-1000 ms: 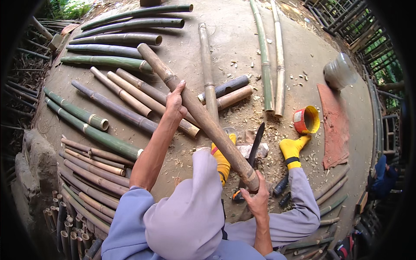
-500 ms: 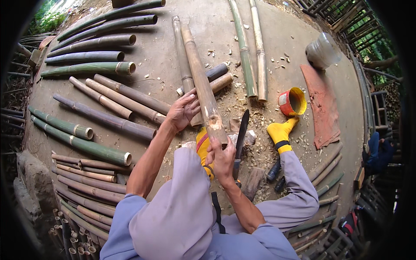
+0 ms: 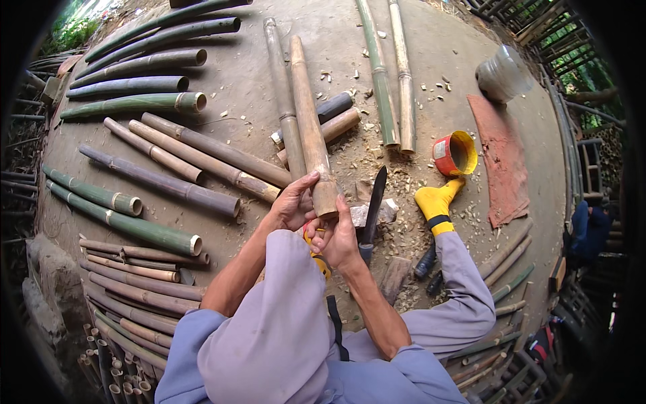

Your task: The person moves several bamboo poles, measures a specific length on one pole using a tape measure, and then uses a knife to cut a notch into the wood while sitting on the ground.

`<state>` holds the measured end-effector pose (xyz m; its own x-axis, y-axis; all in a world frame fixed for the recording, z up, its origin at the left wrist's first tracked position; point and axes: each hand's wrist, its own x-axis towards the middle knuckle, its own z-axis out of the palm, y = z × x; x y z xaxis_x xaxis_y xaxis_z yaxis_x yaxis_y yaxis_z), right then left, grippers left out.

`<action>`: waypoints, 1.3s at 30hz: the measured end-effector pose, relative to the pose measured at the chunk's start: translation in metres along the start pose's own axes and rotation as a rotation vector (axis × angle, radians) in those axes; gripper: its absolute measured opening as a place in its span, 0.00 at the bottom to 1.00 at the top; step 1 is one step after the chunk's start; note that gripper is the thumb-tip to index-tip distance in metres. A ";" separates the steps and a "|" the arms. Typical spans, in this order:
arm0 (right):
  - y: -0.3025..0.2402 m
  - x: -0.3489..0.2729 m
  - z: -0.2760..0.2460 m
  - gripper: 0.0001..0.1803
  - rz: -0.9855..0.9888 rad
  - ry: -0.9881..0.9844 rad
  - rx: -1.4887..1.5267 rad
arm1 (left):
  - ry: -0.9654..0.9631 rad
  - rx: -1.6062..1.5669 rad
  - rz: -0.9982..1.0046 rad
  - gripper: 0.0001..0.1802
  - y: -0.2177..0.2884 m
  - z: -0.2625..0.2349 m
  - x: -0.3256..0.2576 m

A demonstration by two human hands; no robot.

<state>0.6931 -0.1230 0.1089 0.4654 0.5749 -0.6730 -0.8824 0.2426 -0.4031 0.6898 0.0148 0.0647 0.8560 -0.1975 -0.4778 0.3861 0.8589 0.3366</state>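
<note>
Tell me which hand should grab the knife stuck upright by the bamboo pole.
Right, probably. The right hand holds the pole's near end right beside the knife; the left hand grips the pole on its far side.

A bamboo pole was held at centre; more poles were laid at nine o'clock, a tin at two, a knife just right.

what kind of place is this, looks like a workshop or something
Most likely an outdoor bamboo-working yard. Cut bamboo poles lie in rows on bare packed earth, wood chips litter the ground beside a dark blade, and both hands, left hand and right hand, grip a tan bamboo pole.
</note>
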 end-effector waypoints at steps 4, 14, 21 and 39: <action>0.001 0.000 -0.004 0.39 0.018 -0.031 0.060 | -0.002 -0.071 -0.021 0.29 -0.001 0.004 0.003; 0.005 -0.003 -0.008 0.33 -0.024 0.013 0.168 | 0.023 -0.112 0.024 0.33 -0.010 0.004 0.017; 0.013 0.001 -0.013 0.20 -0.266 0.136 -0.181 | 0.167 0.015 -0.004 0.34 -0.018 -0.004 0.022; 0.000 -0.005 -0.014 0.28 -0.174 0.090 0.060 | 0.016 -0.040 0.001 0.29 -0.010 0.009 0.031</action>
<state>0.6916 -0.1371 0.1033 0.6127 0.4490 -0.6503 -0.7897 0.3799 -0.4817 0.7152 -0.0045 0.0539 0.8507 -0.1888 -0.4906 0.3705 0.8774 0.3047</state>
